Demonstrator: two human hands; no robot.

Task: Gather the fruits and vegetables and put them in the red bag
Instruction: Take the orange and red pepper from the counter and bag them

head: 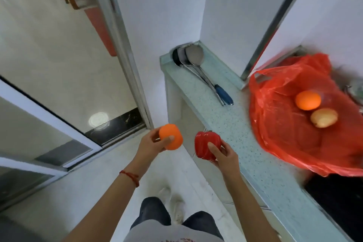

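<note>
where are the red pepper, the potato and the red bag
red pepper [206,146], head view, its glossy front
potato [324,118], head view, its middle
red bag [279,129], head view, a bare stretch of plastic

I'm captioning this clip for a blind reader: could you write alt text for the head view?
Seen from above, the left hand holds an orange pepper and the right hand a red pepper beside a speckled counter. On it lies a red bag, with an orange and a potato resting on the plastic, and metal ladles lie further back.
</note>
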